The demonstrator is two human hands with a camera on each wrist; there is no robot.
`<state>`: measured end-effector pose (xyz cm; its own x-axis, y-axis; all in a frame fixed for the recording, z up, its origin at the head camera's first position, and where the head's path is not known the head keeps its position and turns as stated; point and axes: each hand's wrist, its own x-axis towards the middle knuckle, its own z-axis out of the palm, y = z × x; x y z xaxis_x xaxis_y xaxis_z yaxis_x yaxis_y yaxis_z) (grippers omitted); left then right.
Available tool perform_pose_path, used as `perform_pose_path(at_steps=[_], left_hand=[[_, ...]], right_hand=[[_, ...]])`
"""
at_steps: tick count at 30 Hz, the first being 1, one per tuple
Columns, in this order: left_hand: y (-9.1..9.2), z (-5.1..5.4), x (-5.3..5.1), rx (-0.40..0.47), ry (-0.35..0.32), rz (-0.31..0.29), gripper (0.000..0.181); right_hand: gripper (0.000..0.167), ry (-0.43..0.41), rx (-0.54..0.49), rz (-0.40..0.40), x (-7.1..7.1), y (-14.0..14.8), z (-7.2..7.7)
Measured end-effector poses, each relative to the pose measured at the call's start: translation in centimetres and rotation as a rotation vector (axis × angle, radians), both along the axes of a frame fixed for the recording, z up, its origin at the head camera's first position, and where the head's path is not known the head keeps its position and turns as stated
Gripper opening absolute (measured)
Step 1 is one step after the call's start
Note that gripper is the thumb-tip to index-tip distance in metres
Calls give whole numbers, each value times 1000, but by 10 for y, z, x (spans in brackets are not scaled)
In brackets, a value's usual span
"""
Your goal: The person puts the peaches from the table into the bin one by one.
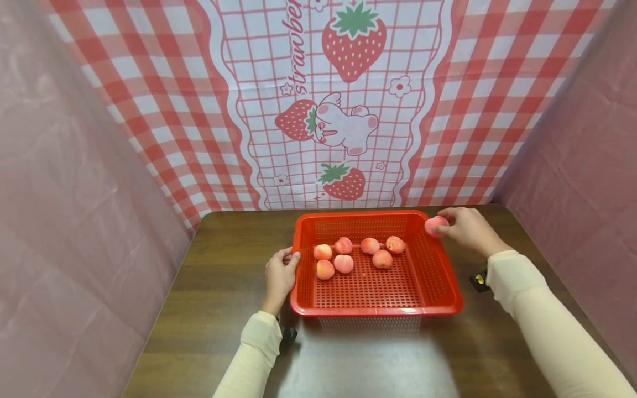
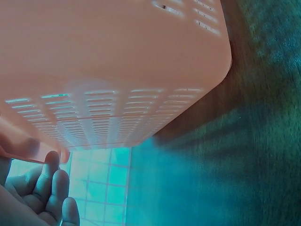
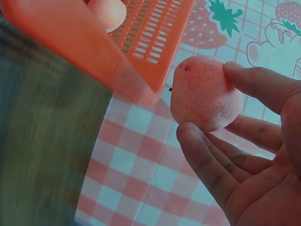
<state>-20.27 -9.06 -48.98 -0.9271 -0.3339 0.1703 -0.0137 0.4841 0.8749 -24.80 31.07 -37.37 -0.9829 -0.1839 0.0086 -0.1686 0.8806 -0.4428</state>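
A red perforated plastic basket point(image 1: 375, 311) stands on the table with several peaches point(image 1: 343, 263) lying on its bottom, in a left and a right cluster. My left hand point(image 1: 280, 279) grips the basket's left rim, thumb on top; in the left wrist view its fingers point(image 2: 60, 188) curl beneath the rim. Above the basket's far right corner, my right hand point(image 1: 470, 228) pinches one peach point(image 1: 436, 226) between thumb and fingers. The right wrist view shows this pinkish peach point(image 3: 204, 94) close up, apart from the basket wall.
The brown wooden table point(image 1: 224, 331) reaches around the basket. Behind it hangs a red-and-white checked cloth point(image 1: 199, 110) printed with strawberries. Pink curtains point(image 1: 74, 221) close off both sides. A small black device point(image 1: 480, 280) sits by the right wrist, another point(image 1: 288, 334) by the left.
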Motion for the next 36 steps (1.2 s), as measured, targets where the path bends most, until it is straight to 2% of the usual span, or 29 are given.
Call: perform_pose_path(at_steps=[8,24,32,36], left_hand=[[1,0,0,6,-7,-13,30],[1,0,-1,4,2,-7,29],[0,0,1,8,-13,-6,30],[0,0,0,8,-18,-5,31]], right_hand=[[44,28,-4,21,0,-7,-6],[47,-49,-28,34,-4,-23,-10],[42,-47,11,63,-7,-33,-17],[44,-72,20,66,-8,-37,-20]])
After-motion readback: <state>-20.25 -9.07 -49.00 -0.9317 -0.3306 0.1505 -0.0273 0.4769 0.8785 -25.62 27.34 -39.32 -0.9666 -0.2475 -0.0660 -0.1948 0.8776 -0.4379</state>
